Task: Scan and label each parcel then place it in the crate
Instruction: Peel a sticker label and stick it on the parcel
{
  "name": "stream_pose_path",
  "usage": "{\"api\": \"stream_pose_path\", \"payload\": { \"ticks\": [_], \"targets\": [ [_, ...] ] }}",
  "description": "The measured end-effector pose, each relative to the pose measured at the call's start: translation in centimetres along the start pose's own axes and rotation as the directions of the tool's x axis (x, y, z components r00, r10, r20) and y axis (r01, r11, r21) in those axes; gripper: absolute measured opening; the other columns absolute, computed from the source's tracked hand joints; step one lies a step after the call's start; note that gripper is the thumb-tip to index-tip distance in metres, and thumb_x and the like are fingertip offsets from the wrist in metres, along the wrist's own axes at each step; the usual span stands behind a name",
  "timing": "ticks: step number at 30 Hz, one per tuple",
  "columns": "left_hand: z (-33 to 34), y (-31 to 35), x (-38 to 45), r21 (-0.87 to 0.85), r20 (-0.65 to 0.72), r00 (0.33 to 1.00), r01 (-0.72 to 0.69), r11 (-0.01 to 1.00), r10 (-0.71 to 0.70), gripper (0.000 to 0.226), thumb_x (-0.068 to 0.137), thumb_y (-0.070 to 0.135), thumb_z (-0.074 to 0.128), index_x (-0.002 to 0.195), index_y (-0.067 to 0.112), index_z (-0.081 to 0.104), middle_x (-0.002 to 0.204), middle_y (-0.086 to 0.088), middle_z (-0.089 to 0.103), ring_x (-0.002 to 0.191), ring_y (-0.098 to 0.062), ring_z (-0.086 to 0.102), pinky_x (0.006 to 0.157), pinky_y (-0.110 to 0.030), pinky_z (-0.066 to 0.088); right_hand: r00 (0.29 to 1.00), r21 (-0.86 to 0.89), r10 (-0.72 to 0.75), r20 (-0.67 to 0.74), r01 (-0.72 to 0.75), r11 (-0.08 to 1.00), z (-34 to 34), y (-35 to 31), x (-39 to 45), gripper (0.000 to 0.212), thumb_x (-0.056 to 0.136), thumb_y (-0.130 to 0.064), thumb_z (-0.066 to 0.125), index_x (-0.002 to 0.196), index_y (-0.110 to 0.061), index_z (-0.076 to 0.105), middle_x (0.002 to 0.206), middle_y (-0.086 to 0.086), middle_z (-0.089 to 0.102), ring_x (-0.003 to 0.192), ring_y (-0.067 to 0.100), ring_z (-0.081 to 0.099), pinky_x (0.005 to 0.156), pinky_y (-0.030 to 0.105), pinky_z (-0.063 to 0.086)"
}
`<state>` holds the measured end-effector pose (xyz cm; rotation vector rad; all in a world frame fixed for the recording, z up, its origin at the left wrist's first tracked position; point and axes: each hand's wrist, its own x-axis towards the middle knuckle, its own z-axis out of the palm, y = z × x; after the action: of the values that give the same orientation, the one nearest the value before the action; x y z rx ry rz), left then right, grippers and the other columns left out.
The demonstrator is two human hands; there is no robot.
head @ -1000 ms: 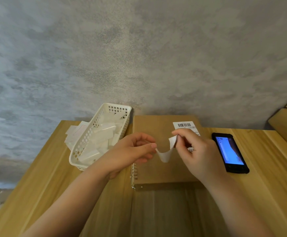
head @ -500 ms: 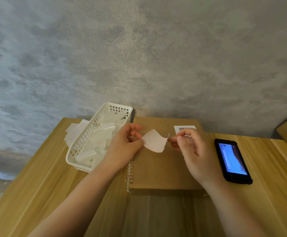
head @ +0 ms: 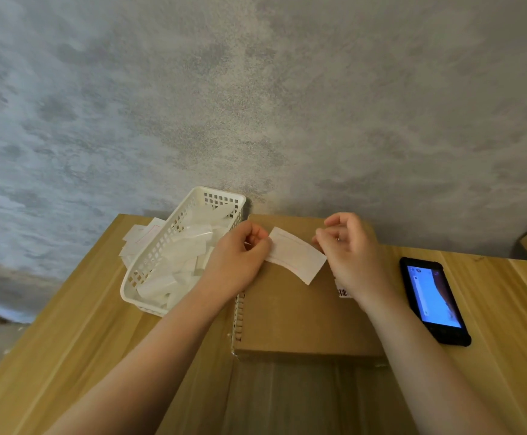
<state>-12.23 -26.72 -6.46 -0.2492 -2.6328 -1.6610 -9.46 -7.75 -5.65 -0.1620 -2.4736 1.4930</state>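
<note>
Left hand: the left hand point(head: 240, 262) pinches the left end of a white rectangular paper label point(head: 296, 255), thumb and fingers curled onto it.
Right hand: the right hand point(head: 351, 249) holds the label's right end at its fingertips, fingers bent; the exact contact is partly hidden by the hand itself.
Label: stretched between both hands, slightly bowed, with a faint red line near its border; it hangs just above the top of the parcel.
Parcel: a flat brown cardboard box point(head: 306, 318) lies on the light wooden table point(head: 77, 346), its far edge against the wall; a small printed barcode sticker point(head: 344, 291) shows on its top beside the right wrist.
Crate: a white perforated plastic basket point(head: 149, 271) stands just left of the box, touching or nearly touching it, and is filled with white paper strips point(head: 177, 262); more white sheets point(head: 139, 237) lie behind its left side.
Phone: a black smartphone point(head: 433, 299) with a lit blue screen lies face up on the table right of the box, apart from it.
Wall: a mottled grey plaster wall point(head: 256, 105) rises behind the table.
</note>
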Motion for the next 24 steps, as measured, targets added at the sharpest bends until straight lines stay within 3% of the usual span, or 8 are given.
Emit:
{"api": "stream_pose_path", "payload": {
  "ticks": [3, 6, 9, 12, 14, 18, 21, 24],
  "targets": [
    [0.2, 0.5, 0.5, -0.027, 0.020, 0.999, 0.046, 0.999, -0.045, 0.013, 0.093, 0.020, 0.055, 0.080, 0.020, 0.057, 0.069, 0.006, 0.055, 0.057, -0.002, 0.051, 0.057, -0.018, 0.043, 1.000, 0.023, 0.015, 0.010, -0.016, 1.000, 0.0, -0.1, 0.9, 0.039, 0.088, -0.043, 0.067, 0.115, -0.021, 0.050, 0.096, -0.008, 0.068, 0.084, 0.002, 0.064, 0.071, 0.019, 0.048],
    [0.4, 0.7, 1.1, -0.165, 0.065, 0.988, 0.152, 0.974, -0.143, 0.012, 0.095, 0.019, 0.052, 0.084, 0.016, 0.058, 0.084, -0.012, 0.070, 0.069, -0.014, 0.068, 0.080, -0.042, 0.059, 0.999, -0.005, 0.050, 0.020, -0.050, 0.999, -0.3, 0.2, 2.0, 0.058, 0.080, -0.065, 0.061, 0.116, -0.022, 0.048, 0.095, -0.007, 0.071, 0.087, 0.006, 0.066, 0.077, 0.028, 0.050],
    [0.6, 0.5, 1.5, -0.244, 0.080, 0.979, 0.204, 0.948, -0.190, 0.012, 0.096, 0.017, 0.053, 0.085, 0.016, 0.058, 0.085, -0.012, 0.073, 0.074, -0.022, 0.070, 0.086, -0.053, 0.057, 0.993, -0.048, 0.097, 0.072, -0.094, 0.994, -0.8, 0.7, 2.4, 0.064, 0.074, -0.079, 0.055, 0.105, -0.024, 0.055, 0.089, -0.003, 0.073, 0.079, 0.015, 0.071, 0.078, 0.046, 0.058],
    [0.7, 0.4, 1.8, -0.206, 0.079, 0.974, 0.226, 0.952, -0.214, 0.012, 0.097, 0.017, 0.053, 0.087, 0.016, 0.059, 0.093, -0.014, 0.073, 0.078, -0.024, 0.072, 0.084, -0.049, 0.059, 0.988, -0.113, 0.112, 0.107, -0.100, 0.989, -1.2, 1.2, 2.8, 0.024, 0.090, -0.044, 0.064, 0.090, -0.020, 0.063, 0.081, 0.001, 0.073, 0.067, 0.017, 0.071, 0.070, 0.050, 0.060],
    [0.7, 0.2, 2.0, -0.184, 0.085, 0.973, 0.228, 0.956, -0.216, 0.010, 0.096, 0.017, 0.053, 0.089, 0.015, 0.059, 0.090, -0.012, 0.073, 0.075, -0.022, 0.071, 0.084, -0.047, 0.059, 0.991, -0.136, 0.098, 0.097, -0.084, 0.987, -1.2, 1.6, 3.3, 0.011, 0.092, -0.030, 0.066, 0.088, -0.019, 0.064, 0.080, 0.000, 0.073, 0.066, 0.015, 0.071, 0.070, 0.048, 0.060],
    [0.6, 0.0, 2.4, 0.022, 0.093, 0.986, 0.139, 0.990, -0.140, 0.007, 0.093, 0.020, 0.056, 0.086, 0.018, 0.058, 0.073, -0.001, 0.070, 0.064, -0.013, 0.064, 0.069, -0.032, 0.057, 0.989, -0.174, 0.066, 0.135, -0.042, 0.984, -1.2, 2.0, 4.6, 0.013, 0.092, -0.026, 0.066, 0.101, -0.022, 0.058, 0.082, -0.005, 0.074, 0.075, 0.014, 0.070, 0.078, 0.042, 0.057],
    [0.5, -0.3, 2.9, 0.317, 0.033, 0.999, 0.021, 0.948, -0.033, 0.006, 0.090, 0.024, 0.060, 0.086, 0.020, 0.058, 0.081, 0.006, 0.064, 0.073, -0.009, 0.058, 0.060, -0.021, 0.040, 0.982, -0.279, 0.038, 0.183, 0.015, 0.960, -0.9, 2.2, 5.6, 0.013, 0.092, -0.029, 0.065, 0.100, -0.027, 0.055, 0.078, -0.009, 0.072, 0.072, 0.010, 0.066, 0.071, 0.036, 0.053],
    [0.8, -0.5, 2.9, 0.425, 0.011, 1.000, -0.004, 0.905, -0.001, 0.015, 0.088, 0.027, 0.061, 0.097, 0.019, 0.052, 0.086, 0.007, 0.063, 0.077, -0.009, 0.057, 0.057, -0.019, 0.034, 0.973, -0.366, -0.002, 0.232, 0.089, 0.926, -0.4, 2.3, 5.8, 0.015, 0.093, -0.028, 0.063, 0.103, -0.029, 0.052, 0.080, -0.009, 0.067, 0.071, 0.005, 0.060, 0.062, 0.027, 0.042]
  ]
}}
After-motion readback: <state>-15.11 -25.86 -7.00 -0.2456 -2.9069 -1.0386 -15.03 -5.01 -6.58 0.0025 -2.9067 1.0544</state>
